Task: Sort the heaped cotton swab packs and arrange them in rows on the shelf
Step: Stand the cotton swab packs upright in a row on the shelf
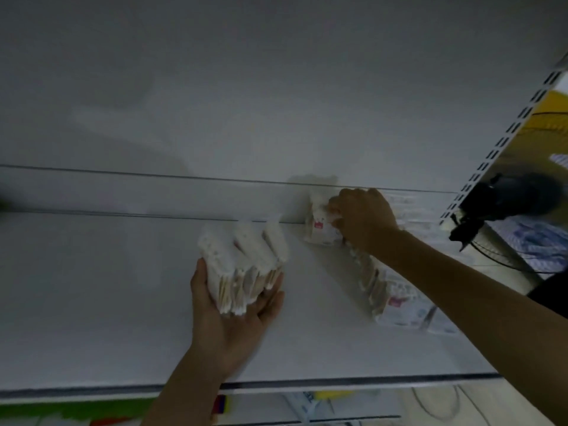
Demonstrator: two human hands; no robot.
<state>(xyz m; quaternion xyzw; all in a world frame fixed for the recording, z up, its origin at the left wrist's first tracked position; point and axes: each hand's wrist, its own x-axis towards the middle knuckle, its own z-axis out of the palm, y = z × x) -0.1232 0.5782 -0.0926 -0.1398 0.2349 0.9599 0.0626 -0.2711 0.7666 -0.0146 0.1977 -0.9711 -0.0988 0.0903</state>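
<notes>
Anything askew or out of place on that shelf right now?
Yes. The row of packs at right runs slantwise to the shelf edge, and its nearest packs lie flat. The bundle in the left hand fans apart. The right hand grips one pack at the back.

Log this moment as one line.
left hand: holds pack bunch | right hand: grips pack at shelf back | row: under right arm

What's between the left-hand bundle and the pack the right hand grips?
Head view: only bare shelf between the bundle in the left hand and the pack in the right hand.
</notes>
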